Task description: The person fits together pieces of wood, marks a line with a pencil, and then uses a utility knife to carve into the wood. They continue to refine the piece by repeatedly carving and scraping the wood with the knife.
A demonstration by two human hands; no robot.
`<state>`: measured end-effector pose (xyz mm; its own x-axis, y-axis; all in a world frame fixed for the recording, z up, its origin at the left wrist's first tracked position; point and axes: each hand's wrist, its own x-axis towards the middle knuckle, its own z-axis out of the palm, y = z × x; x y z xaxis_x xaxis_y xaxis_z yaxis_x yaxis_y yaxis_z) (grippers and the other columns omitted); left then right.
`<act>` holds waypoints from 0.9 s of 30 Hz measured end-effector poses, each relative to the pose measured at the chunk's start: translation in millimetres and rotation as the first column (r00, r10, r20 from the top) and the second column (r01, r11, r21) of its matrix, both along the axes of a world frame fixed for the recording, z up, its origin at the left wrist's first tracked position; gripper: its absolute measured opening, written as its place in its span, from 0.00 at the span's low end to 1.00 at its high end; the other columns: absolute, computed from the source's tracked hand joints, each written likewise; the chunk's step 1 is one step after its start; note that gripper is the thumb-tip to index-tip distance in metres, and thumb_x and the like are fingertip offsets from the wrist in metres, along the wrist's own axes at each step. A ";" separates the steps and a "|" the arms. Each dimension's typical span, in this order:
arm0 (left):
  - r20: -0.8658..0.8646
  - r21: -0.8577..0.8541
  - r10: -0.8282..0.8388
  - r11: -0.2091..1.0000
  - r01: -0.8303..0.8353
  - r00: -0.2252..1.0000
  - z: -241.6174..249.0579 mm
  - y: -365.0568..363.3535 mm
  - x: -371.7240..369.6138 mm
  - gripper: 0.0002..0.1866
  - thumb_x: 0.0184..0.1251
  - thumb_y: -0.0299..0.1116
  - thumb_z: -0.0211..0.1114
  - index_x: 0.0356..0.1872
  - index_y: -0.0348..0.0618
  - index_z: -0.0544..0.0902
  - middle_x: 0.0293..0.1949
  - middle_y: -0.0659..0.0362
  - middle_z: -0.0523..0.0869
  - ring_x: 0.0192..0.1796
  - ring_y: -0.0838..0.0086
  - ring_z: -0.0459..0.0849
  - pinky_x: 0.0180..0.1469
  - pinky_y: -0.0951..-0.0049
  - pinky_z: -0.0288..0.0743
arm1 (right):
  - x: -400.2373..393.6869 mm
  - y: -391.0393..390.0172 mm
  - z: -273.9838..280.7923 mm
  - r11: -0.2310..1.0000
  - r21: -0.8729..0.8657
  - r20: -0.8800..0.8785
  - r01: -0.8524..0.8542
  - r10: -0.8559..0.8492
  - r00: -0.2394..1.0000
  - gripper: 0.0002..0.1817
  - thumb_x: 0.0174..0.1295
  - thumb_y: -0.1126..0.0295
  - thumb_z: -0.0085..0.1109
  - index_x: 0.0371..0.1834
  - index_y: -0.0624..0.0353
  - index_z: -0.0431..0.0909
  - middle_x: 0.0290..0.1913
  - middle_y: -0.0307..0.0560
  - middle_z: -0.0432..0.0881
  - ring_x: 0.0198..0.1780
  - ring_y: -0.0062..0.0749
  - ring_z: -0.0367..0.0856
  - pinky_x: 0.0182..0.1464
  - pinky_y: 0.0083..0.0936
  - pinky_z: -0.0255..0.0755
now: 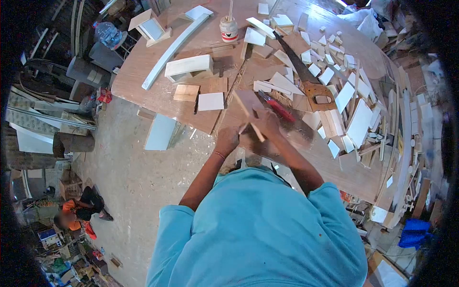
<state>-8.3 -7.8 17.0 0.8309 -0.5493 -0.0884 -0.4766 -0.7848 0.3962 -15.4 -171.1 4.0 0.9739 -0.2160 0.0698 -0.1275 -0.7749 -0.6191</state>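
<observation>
Around a brown worktable [131,79], a cluttered workshop is spreading; a handsaw [302,71] is lying among pale offcuts [327,76] on the tabletop. Left of the handsaw's handle, you are holding a thin wooden piece [246,101] at a tilt — your right hand [267,122] is gripping it, fingers wrapped round. Your left hand [228,139] is curling in beside it; how tightly, or on what, cannot be told. A red-handled tool [279,108] is lying between piece and handsaw. Steadying the piece firmly is probably serving you best.

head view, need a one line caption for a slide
Right hand holding a wooden piece, left hand close beside it, at a worktable strewn with offcuts and a handsaw.
</observation>
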 end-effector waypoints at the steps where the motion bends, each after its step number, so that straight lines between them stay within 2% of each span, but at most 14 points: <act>1: 0.065 -0.024 -0.028 0.999 0.029 0.998 -0.8 0.7 -0.5 0.06 0.46 0.28 0.55 0.26 0.40 0.79 0.26 0.47 0.80 0.30 0.56 0.79 0.31 0.59 0.70 | 2.3 -5.1 0.3 1.000 0.015 -0.023 -0.021 0.022 1.000 0.26 0.43 0.53 0.58 0.47 0.51 0.74 0.39 0.61 0.76 0.42 0.49 0.75 0.44 0.36 0.69; 2: 0.065 -0.025 -0.030 0.999 0.031 0.997 -3.4 1.2 -0.3 0.06 0.46 0.28 0.55 0.26 0.40 0.79 0.26 0.47 0.80 0.30 0.56 0.79 0.31 0.59 0.70 | 1.7 -9.4 -0.1 0.999 0.026 -0.050 -0.045 0.047 0.998 0.26 0.44 0.51 0.56 0.47 0.51 0.74 0.37 0.58 0.77 0.40 0.51 0.76 0.42 0.40 0.69; 8: 0.152 -0.085 0.051 0.996 -0.038 0.987 -27.0 -0.4 -0.1 0.08 0.44 0.28 0.57 0.28 0.41 0.79 0.23 0.49 0.79 0.29 0.56 0.78 0.32 0.60 0.71 | -13.3 -6.7 -11.0 0.995 0.098 -0.006 -0.009 0.010 1.000 0.26 0.43 0.52 0.57 0.46 0.51 0.75 0.39 0.61 0.76 0.40 0.52 0.76 0.43 0.38 0.70; 9: 0.088 -0.003 0.042 0.999 -0.042 0.995 -26.7 -2.9 3.4 0.08 0.44 0.28 0.58 0.28 0.40 0.79 0.23 0.49 0.79 0.29 0.56 0.78 0.32 0.61 0.71 | -13.9 -2.1 -12.0 0.990 0.138 0.004 0.011 -0.012 1.000 0.26 0.43 0.52 0.57 0.46 0.52 0.75 0.40 0.62 0.75 0.40 0.53 0.75 0.44 0.38 0.69; 10: 0.023 0.079 0.039 0.996 -0.041 0.999 -27.5 -3.4 5.4 0.08 0.44 0.29 0.58 0.28 0.39 0.79 0.23 0.49 0.79 0.29 0.56 0.79 0.32 0.61 0.72 | -19.4 6.3 1.1 0.990 0.139 0.002 0.011 -0.012 1.000 0.26 0.43 0.52 0.57 0.46 0.52 0.75 0.40 0.62 0.75 0.40 0.53 0.75 0.44 0.38 0.69; 12: 0.051 0.040 0.016 0.999 -0.018 0.999 -36.2 1.6 4.8 0.09 0.44 0.29 0.58 0.29 0.40 0.79 0.24 0.49 0.80 0.29 0.56 0.79 0.32 0.61 0.72 | -39.9 23.2 32.2 0.981 0.165 0.143 -0.100 0.076 0.987 0.24 0.43 0.57 0.59 0.45 0.53 0.75 0.38 0.60 0.76 0.39 0.49 0.76 0.42 0.35 0.69; 14: 0.077 0.005 -0.012 1.000 0.012 0.997 -35.9 2.9 3.6 0.09 0.44 0.29 0.58 0.29 0.40 0.79 0.24 0.48 0.80 0.29 0.56 0.79 0.32 0.62 0.72 | -45.3 29.5 41.0 0.990 0.103 0.132 -0.101 0.087 0.987 0.24 0.43 0.57 0.59 0.45 0.52 0.75 0.37 0.59 0.75 0.39 0.48 0.76 0.42 0.34 0.69; 16: -0.004 0.038 0.094 0.995 -0.094 0.996 -26.2 0.6 -3.3 0.11 0.42 0.28 0.59 0.32 0.41 0.79 0.25 0.48 0.80 0.31 0.57 0.79 0.34 0.62 0.73 | -38.1 25.0 35.4 0.988 0.156 -0.118 -0.013 0.032 0.992 0.24 0.42 0.54 0.58 0.45 0.50 0.76 0.39 0.61 0.75 0.40 0.54 0.74 0.45 0.39 0.68; 17: 0.103 -0.063 0.065 0.996 -0.058 0.993 -44.0 2.7 -3.1 0.06 0.44 0.28 0.57 0.22 0.38 0.80 0.23 0.47 0.79 0.27 0.56 0.79 0.30 0.62 0.73 | -26.9 14.9 9.5 0.998 0.066 -0.120 -0.012 0.020 0.993 0.24 0.44 0.52 0.55 0.45 0.48 0.75 0.38 0.61 0.74 0.41 0.52 0.74 0.45 0.39 0.68; 18: 0.105 -0.063 0.068 0.996 -0.061 0.992 -40.9 2.7 -5.7 0.06 0.44 0.28 0.57 0.22 0.38 0.80 0.23 0.47 0.79 0.27 0.56 0.79 0.30 0.62 0.73 | -22.7 8.3 -7.3 0.998 0.066 -0.118 -0.015 0.023 0.993 0.24 0.44 0.52 0.55 0.45 0.48 0.75 0.38 0.61 0.74 0.41 0.52 0.74 0.45 0.39 0.68; 20: 0.176 -0.125 0.040 0.992 -0.018 0.984 -27.9 0.3 -6.0 0.06 0.44 0.26 0.56 0.24 0.36 0.79 0.24 0.46 0.78 0.28 0.55 0.78 0.30 0.62 0.72 | -13.9 0.5 -24.1 0.999 0.044 -0.053 0.028 -0.026 0.998 0.25 0.44 0.50 0.54 0.46 0.48 0.75 0.38 0.60 0.75 0.41 0.51 0.74 0.45 0.39 0.68; 21: 0.178 -0.131 0.046 0.991 -0.023 0.983 -25.9 -0.7 -3.5 0.06 0.44 0.26 0.56 0.24 0.36 0.79 0.24 0.46 0.78 0.28 0.55 0.78 0.30 0.62 0.72 | -19.7 4.6 -10.6 0.996 0.083 -0.044 0.017 -0.014 0.999 0.27 0.43 0.49 0.56 0.47 0.49 0.74 0.39 0.61 0.74 0.41 0.52 0.74 0.45 0.40 0.68; 23: 0.037 -0.164 0.076 0.984 -0.069 0.996 -25.4 3.2 -4.4 0.07 0.43 0.24 0.55 0.26 0.34 0.78 0.25 0.46 0.77 0.31 0.54 0.77 0.34 0.61 0.71 | -26.5 9.9 -11.9 0.993 0.113 -0.050 0.034 -0.028 0.998 0.28 0.43 0.49 0.56 0.48 0.49 0.73 0.40 0.62 0.73 0.41 0.52 0.74 0.46 0.40 0.67; 27: 0.063 -0.103 0.010 0.995 -0.004 0.998 -33.7 7.6 -8.4 0.12 0.43 0.27 0.58 0.33 0.33 0.75 0.28 0.46 0.77 0.34 0.53 0.76 0.38 0.61 0.70 | -37.2 12.1 -15.7 0.992 0.122 -0.060 0.019 -0.011 0.998 0.29 0.44 0.49 0.56 0.51 0.47 0.72 0.45 0.66 0.71 0.45 0.55 0.72 0.49 0.40 0.66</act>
<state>-16.7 -0.2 -16.7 0.8368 -0.5470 0.0214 -0.4983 -0.7449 0.4437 -52.6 -159.0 -11.7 0.9721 -0.2339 -0.0160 -0.1779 -0.6915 -0.7001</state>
